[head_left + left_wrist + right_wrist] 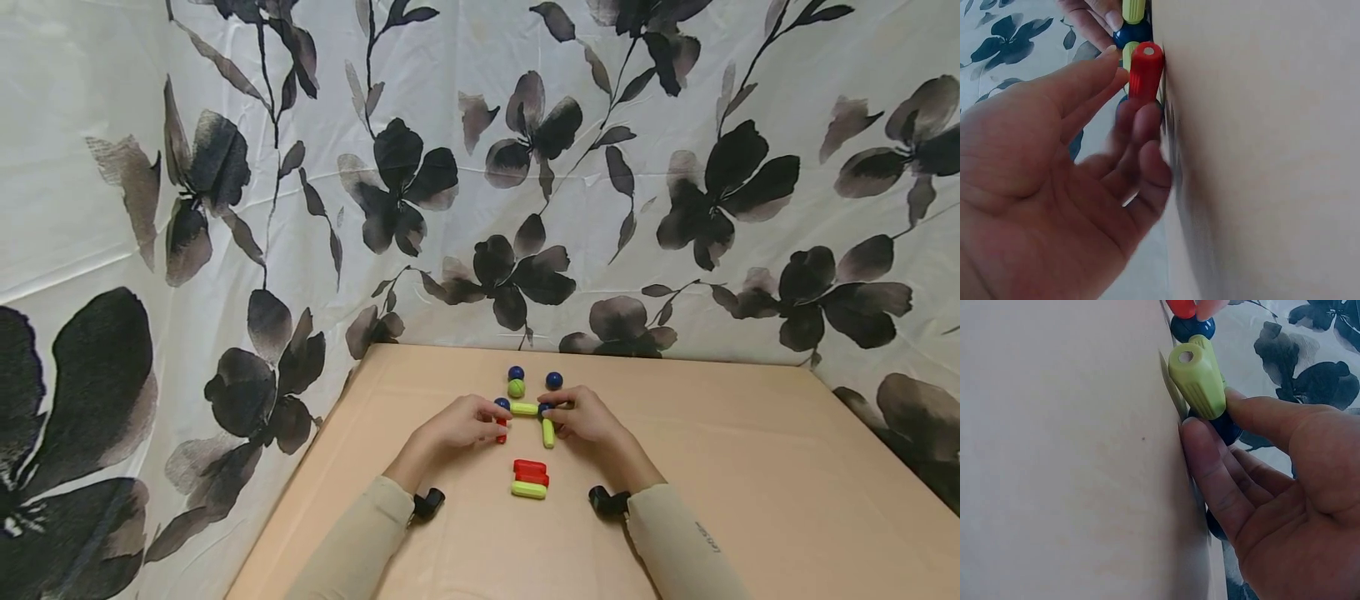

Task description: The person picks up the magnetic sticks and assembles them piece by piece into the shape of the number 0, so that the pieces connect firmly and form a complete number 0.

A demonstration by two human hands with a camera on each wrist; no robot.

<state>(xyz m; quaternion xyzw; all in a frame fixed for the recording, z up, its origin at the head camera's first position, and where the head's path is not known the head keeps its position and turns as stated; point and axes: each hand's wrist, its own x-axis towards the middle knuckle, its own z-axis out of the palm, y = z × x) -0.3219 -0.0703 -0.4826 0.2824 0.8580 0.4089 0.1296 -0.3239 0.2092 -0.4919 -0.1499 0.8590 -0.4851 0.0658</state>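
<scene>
Two blue balls are joined by a yellow-green stick (523,408) lying across between the hands. My left hand (461,423) holds the left blue ball (502,403), from which a red stick (1145,72) sticks out towards me, close to the fingertips. My right hand (588,414) pinches the right blue ball (1227,428) between thumb and fingers. Another yellow-green stick (1200,381) extends from that ball towards me, with a small round end face showing. Fingers partly hide both balls.
Behind the joined pieces stand a blue ball (516,372), a green ball (516,388) and another blue ball (554,381). Nearer me lie two red sticks (530,472) and a yellow-green stick (528,490), side by side. A floral cloth (600,208) hangs behind the tan table (720,467).
</scene>
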